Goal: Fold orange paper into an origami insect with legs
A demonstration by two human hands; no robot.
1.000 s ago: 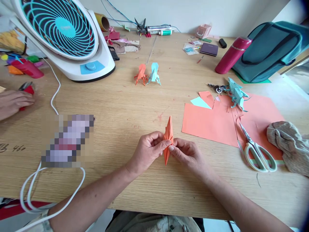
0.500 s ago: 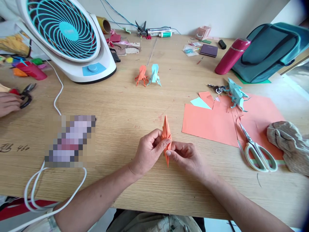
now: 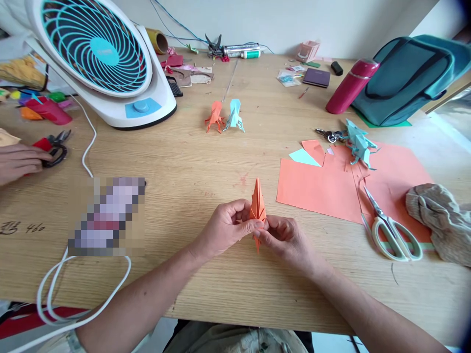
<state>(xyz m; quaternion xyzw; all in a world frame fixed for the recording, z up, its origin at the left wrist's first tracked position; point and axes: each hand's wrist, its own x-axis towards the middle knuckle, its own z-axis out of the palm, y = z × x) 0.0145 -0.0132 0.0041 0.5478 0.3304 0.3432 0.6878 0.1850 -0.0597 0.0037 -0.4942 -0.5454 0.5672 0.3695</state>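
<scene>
Right now your left hand (image 3: 225, 228) and right hand (image 3: 285, 238) meet near the middle of the front edge of the surface (image 3: 191, 162), both pinching a folded orange paper piece (image 3: 257, 208). It stands roughly upright between your fingertips, its upper point away from you and its lower point just above the wood. Your left thumb and forefinger grip its left side; your right fingertips close on its lower right side.

Toward the right edge lies a large orange sheet (image 3: 320, 189), with pale-handled scissors (image 3: 390, 228) resting on its near corner and a crumpled cloth (image 3: 437, 220) just beside them. A teal paper figure (image 3: 358, 142) sits at the sheet's far side, next to a bunch of keys (image 3: 328, 134).

Further back, near the middle, a small orange figure (image 3: 214, 116) and a light blue figure (image 3: 234, 115) stand side by side. A white fan (image 3: 99, 54) fills the far left corner. At the left edge, another person's hand (image 3: 16, 162) rests against dark-handled scissors (image 3: 55, 147).
</scene>
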